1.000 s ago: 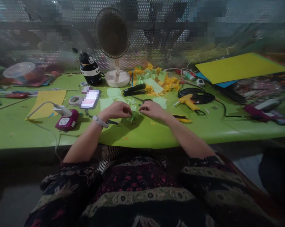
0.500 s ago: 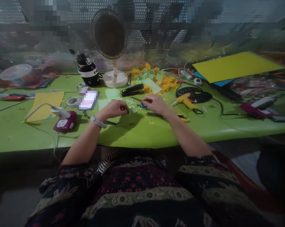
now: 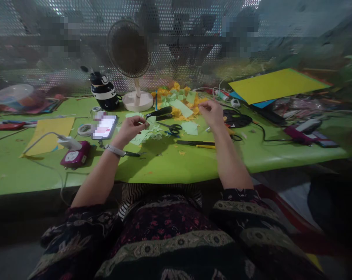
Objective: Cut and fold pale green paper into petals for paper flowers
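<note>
My left hand, with a pale watch band at the wrist, hovers over cut green paper pieces. Its thumb and fingers are pinched together; whatever they hold blends with the paper behind. To the right, my right hand is raised beside a pile of orange and green paper shapes. Those fingertips are also closed, and I cannot make out anything between them. Black-handled scissors lie between the hands, apart from both. A black stapler rests just behind them.
A cutter with a yellow handle lies near the front. Toward the left are a phone, tape roll and purple plug adapter. A fan and bottle stand behind; yellow sheets lie at right.
My right hand has moved away from the scissors, up and to the right; they now lie uncovered. My left hand has shifted left and slightly up. The view has turned slightly.
</note>
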`<action>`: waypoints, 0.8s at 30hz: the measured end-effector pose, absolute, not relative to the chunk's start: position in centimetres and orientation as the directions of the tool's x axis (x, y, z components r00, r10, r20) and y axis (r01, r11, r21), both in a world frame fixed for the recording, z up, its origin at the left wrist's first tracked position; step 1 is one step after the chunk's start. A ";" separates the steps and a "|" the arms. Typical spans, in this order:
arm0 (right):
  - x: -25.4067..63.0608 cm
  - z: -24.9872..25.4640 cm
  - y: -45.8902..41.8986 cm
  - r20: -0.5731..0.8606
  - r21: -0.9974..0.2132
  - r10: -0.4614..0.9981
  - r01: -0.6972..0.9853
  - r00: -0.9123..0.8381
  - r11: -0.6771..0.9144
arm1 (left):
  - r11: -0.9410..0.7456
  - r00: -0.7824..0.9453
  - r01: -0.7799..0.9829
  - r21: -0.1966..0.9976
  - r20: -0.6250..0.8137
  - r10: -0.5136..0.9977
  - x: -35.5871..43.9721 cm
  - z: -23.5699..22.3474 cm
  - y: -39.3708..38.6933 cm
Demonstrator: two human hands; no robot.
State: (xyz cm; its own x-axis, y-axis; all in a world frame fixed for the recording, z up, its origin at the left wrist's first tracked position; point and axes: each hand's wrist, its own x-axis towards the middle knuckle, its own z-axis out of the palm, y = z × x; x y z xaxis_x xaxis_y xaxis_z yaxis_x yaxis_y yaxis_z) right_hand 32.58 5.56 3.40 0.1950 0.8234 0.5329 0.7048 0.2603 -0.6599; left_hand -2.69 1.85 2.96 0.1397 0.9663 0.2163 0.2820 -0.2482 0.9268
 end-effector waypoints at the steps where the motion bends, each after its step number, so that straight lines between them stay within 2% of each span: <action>1: 32.7 3.4 5.6 0.529 -0.659 0.824 0.710 0.202 0.249 | -0.245 0.121 0.278 0.929 0.219 0.968 -2.7 3.0 1.9; 6: 33.1 3.3 5.8 0.495 -0.643 0.844 0.740 0.206 0.196 | -0.229 0.118 0.273 0.934 0.204 0.972 -3.0 2.7 2.4; 11: 36.6 3.2 5.4 0.426 -0.512 0.868 0.859 0.253 0.000 | -0.197 0.108 0.287 0.938 0.172 0.979 -3.1 2.3 2.8; 15: 40.6 3.3 4.4 0.245 -0.476 0.895 0.850 0.374 -0.225 | -0.169 0.109 0.269 0.948 0.144 0.983 -2.9 2.2 2.6; 18: 42.0 3.4 3.9 0.131 -0.432 0.905 0.845 0.405 -0.315 | -0.135 0.128 0.246 0.960 0.106 0.986 -2.4 2.4 2.3; 21: 42.2 3.3 3.6 0.015 -0.374 0.913 0.849 0.408 -0.373 | -0.084 0.155 0.215 0.973 0.051 0.987 -2.0 2.6 2.0; 24: 42.0 3.2 3.5 -0.033 -0.356 0.920 0.855 0.391 -0.377 | -0.040 0.172 0.198 0.979 0.006 0.985 -1.8 2.7 1.8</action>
